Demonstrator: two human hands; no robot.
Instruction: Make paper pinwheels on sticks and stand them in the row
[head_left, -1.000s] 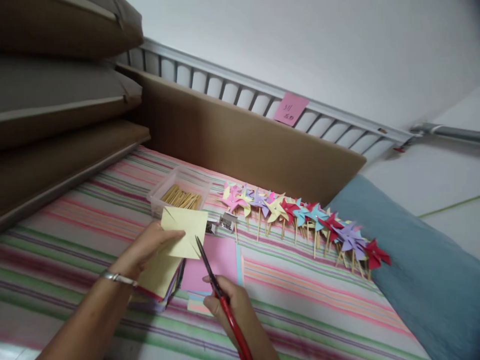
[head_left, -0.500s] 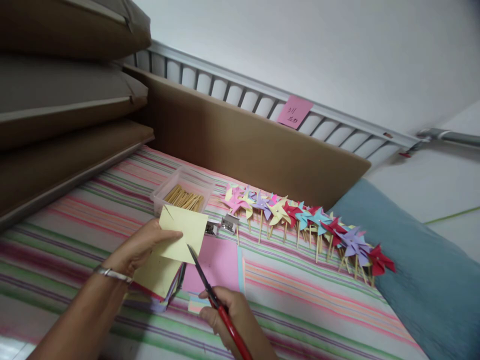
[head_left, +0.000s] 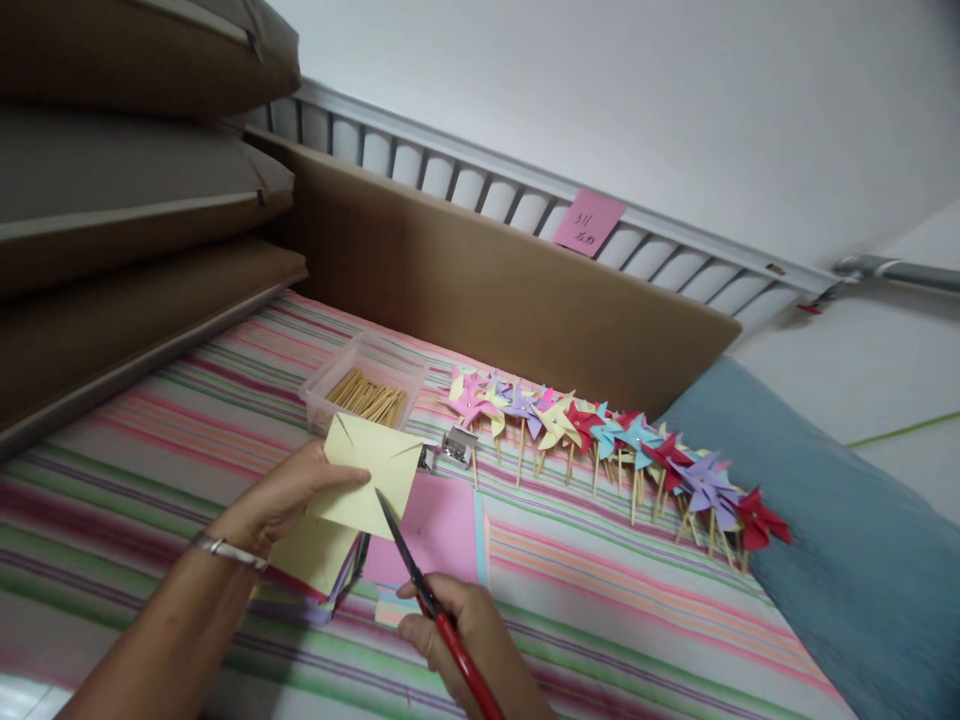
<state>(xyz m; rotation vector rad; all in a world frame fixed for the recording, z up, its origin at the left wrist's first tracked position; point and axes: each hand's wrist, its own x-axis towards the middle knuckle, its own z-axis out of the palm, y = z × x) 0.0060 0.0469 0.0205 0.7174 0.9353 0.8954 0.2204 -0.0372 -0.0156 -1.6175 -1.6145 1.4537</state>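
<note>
Between the thumb and fingers of my left hand (head_left: 296, 492) is a square sheet of pale yellow paper (head_left: 386, 465), with slits running in from its upper corners. My right hand (head_left: 469, 625) grips red-handled scissors (head_left: 456, 640). Their dark blades (head_left: 400, 537) point up and left, the tip over the right part of the sheet. Below the sheet lies a stack of coloured paper squares (head_left: 319, 555), yellow on top. A pink paper sheet (head_left: 442, 530) lies to the right, partly behind the blades.
A clear plastic box (head_left: 322, 395) holds wooden sticks (head_left: 367, 396), beside a small open box of metal bits (head_left: 457, 448). Several paper pinwheels (head_left: 630, 435) line the striped cloth (head_left: 600, 590). A brown board (head_left: 487, 270) stands behind; stacked cushions (head_left: 142, 190) rise at left.
The yellow sheet has shifted slightly right and down and turned a little. A slit now shows near its upper right corner. The scissors have barely moved.
</note>
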